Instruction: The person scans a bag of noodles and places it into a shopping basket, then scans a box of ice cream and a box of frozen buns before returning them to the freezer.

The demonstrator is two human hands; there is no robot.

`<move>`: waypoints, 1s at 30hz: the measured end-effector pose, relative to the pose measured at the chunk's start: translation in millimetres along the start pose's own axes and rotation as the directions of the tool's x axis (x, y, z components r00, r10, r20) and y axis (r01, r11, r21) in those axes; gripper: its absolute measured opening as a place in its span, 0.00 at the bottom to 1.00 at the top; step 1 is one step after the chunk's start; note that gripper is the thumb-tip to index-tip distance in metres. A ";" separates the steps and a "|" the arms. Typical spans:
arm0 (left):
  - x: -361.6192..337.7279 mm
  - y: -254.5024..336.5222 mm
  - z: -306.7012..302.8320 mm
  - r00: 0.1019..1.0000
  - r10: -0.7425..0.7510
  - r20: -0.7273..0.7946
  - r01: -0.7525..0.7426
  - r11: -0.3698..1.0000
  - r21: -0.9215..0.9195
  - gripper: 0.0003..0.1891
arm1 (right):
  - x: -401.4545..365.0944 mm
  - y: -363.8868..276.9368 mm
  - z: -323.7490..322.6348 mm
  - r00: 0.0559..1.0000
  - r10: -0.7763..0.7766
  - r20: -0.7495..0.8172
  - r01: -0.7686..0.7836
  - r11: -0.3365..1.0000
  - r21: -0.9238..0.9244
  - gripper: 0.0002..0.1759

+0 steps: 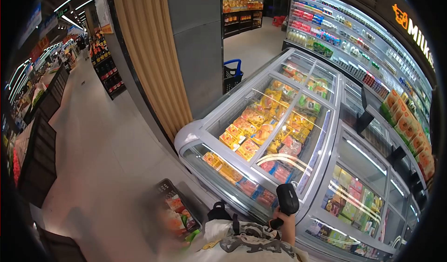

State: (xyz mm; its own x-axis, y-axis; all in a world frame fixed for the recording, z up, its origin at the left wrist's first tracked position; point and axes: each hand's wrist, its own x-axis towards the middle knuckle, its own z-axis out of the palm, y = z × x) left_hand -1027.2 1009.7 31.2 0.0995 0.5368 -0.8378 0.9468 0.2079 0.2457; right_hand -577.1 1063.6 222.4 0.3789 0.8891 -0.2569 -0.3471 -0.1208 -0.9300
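**A:** Item one, far left?
**B:** One run of aisle shelving, stocked with bottles, along a pale floor. Next to it is one ribbed wooden pillar.

**A:** Lower left?
**B:** One black shopping basket, blurred, with packaged goods inside. It sits low, just beside the near end of the freezer.

**A:** Centre?
**B:** One chest freezer with a white frame and glass lids, holding yellow, orange and red packs under the glass. One blue basket stands past its far end, against the grey wall.

**A:** Hands?
**B:** One right hand, fingers closed round the grip of a black scanner. The scanner is upright, its head raised in front of the freezer's near corner. The left hand is out of frame.

**A:** Right side?
**B:** One second freezer containing green and pink boxes. Beyond it are chilled wall shelves of bottles and cartons.
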 end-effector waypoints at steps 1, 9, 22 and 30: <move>-6.5 1.3 -0.5 1.000 0.010 0.011 -0.010 1.000 0.001 0.19 | -2.6 2.4 -5.6 1.000 0.005 0.007 -0.005 1.000 0.005 0.11; -72.3 49.4 44.9 0.774 -0.205 -0.600 0.218 0.975 -0.051 0.14 | -24.4 10.4 -8.1 0.969 0.109 0.222 -0.091 0.992 -0.088 0.09; -70.1 50.6 49.8 0.769 -0.103 -0.630 0.133 0.991 0.000 0.14 | -58.0 45.7 31.5 0.938 0.179 0.296 -0.166 0.984 -0.070 0.10; -51.6 30.9 37.7 0.762 -0.074 -0.643 0.059 0.997 -0.045 0.17 | -67.1 120.2 109.1 0.813 0.148 0.564 0.003 0.966 -0.258 0.11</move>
State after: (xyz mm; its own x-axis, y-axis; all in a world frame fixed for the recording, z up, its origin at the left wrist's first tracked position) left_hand -991.5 957.6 63.6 -0.1910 0.9198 -0.3428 0.9363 0.2756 0.2178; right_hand -737.8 1037.6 156.5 -0.2271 0.9536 -0.1978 -0.1129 -0.2275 -0.9672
